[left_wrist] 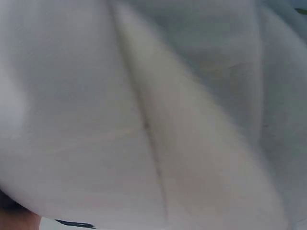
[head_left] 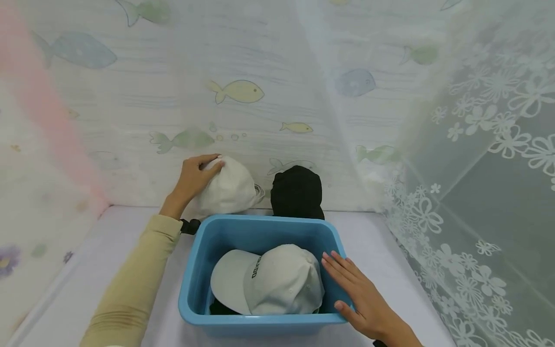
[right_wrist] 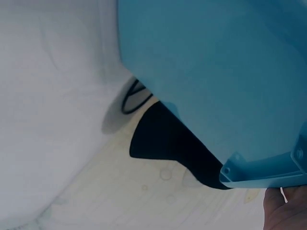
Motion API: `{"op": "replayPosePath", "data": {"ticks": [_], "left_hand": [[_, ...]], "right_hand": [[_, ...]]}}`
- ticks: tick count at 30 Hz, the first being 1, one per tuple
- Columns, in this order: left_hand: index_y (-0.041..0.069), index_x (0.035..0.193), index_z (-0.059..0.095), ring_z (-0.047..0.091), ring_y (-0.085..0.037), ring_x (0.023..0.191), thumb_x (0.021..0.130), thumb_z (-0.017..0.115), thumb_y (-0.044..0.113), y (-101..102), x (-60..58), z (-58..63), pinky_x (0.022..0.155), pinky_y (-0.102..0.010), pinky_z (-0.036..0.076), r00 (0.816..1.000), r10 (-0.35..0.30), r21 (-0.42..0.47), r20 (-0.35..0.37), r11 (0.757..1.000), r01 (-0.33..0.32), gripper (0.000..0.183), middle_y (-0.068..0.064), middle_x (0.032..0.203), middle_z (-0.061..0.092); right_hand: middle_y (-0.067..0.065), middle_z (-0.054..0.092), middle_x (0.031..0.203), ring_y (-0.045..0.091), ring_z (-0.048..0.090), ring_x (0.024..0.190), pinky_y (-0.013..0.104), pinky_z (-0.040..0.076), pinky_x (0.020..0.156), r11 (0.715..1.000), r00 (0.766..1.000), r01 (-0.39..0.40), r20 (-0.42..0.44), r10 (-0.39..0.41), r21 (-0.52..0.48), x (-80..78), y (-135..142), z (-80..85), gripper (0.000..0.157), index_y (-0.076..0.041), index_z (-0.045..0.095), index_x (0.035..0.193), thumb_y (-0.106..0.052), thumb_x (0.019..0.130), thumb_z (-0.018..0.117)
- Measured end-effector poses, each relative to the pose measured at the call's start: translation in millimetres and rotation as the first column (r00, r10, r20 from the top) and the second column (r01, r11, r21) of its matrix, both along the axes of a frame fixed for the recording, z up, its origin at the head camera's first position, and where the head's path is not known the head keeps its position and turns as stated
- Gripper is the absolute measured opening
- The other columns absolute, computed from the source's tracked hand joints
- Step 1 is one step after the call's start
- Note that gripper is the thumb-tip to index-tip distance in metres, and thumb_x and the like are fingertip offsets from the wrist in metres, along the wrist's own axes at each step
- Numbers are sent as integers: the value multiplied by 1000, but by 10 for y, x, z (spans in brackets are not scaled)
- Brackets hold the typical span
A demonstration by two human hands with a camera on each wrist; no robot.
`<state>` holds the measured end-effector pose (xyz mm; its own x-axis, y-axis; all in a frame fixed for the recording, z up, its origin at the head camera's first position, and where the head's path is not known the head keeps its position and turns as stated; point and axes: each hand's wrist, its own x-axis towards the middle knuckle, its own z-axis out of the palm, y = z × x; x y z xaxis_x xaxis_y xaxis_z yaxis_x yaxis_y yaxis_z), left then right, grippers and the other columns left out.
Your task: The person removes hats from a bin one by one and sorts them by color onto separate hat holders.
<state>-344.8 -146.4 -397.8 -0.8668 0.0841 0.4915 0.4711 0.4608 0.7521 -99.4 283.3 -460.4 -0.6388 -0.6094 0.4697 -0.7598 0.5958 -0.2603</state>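
Here, left grip pinches white hat beyond blue bin; right grip, straight-fingered, touches its rim.

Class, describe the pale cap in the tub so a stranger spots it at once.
Find the blue tub that the right hand touches. In it lies a pale cap, brim pointing left. Dark lettering marks it, and unlike the black cap and the white item held by the left hand, it sits inside the tub.

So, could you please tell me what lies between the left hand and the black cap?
In the head view, the white cloth item gripped by the left hand lies there, then its loops and a narrow gap before the black cap.
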Motion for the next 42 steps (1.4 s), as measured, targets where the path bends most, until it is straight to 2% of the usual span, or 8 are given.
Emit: {"op": "replayPosePath", "data": {"ticks": [12, 19, 23, 28, 32, 35, 40, 42], "left_hand": [[3, 134, 66, 57, -36, 131, 102, 64, 22, -10, 37, -182, 113, -52, 42, 989, 30, 44, -143, 999, -24, 37, -19, 136, 64], [4, 151, 47, 38, -37, 147, 109, 51, 30, -77, 154, -243, 122, -53, 28, 998, 27, 7, -60, 1000, -26, 50, -20, 156, 45], [1, 153, 44, 34, -39, 149, 110, 46, 30, -208, 305, -363, 122, -54, 26, 994, 96, 17, -53, 995, -95, 51, -22, 157, 42], [-1, 152, 44, 35, -42, 147, 112, 40, 30, -406, 522, -584, 119, -60, 30, 982, 185, 81, 19, 979, -186, 51, -24, 156, 42], [-3, 151, 43, 34, -40, 148, 112, 35, 30, -542, 642, -717, 119, -58, 31, 966, 234, 138, 109, 959, -248, 52, -23, 157, 41], [-5, 152, 40, 33, -41, 148, 112, 34, 30, -621, 700, -760, 120, -57, 29, 943, 259, 149, 210, 945, -292, 54, -25, 157, 39], [-6, 155, 33, 34, -43, 147, 111, 33, 30, -732, 743, -756, 120, -55, 31, 871, 260, 176, 417, 917, -358, 56, -28, 158, 35], [-5, 157, 28, 35, -41, 147, 111, 33, 28, -777, 739, -743, 120, -51, 33, 841, 207, 264, 501, 888, -376, 57, -28, 160, 33]], "right_hand": [[9, 37, 163, 29, 27, 154, 26, 6, 127, 1000, 1000, 4, -11, -4, -14, -13, -11, -6, 61, -4, 36, 158, -42, 111, 35], [9, 36, 164, 29, 27, 154, 25, 6, 127, 999, 1000, -1, -1, 1, -35, -5, -4, 3, 59, -4, 35, 158, -39, 110, 39], [9, 36, 164, 28, 26, 154, 25, 5, 127, 999, 1000, 2, 12, -2, -33, -3, 4, -10, 60, -5, 34, 158, -37, 109, 43], [7, 30, 167, 18, 18, 157, 17, 1, 124, 999, 981, 5, 195, 4, -43, -10, 25, 64, 66, -11, 28, 162, -22, 103, 57], [4, 26, 169, 7, 17, 155, 12, 11, 121, 998, 924, 22, 383, 3, -61, -14, 34, 276, 69, -22, 24, 163, -15, 103, 57], [0, 21, 170, 5, 17, 154, 19, 26, 120, 999, 906, 14, 424, 3, -37, -38, -26, 506, 71, -27, 20, 164, -21, 105, 58], [1, 18, 171, 17, 22, 155, 32, 33, 121, 992, 913, -124, 390, 122, -20, -227, -295, 925, 78, -21, 16, 165, -21, 102, 64], [1, 22, 169, 18, 29, 153, 33, 34, 121, 979, 888, -187, 413, 202, -79, -373, -452, 1065, 78, -20, 18, 165, -16, 102, 64]]}}
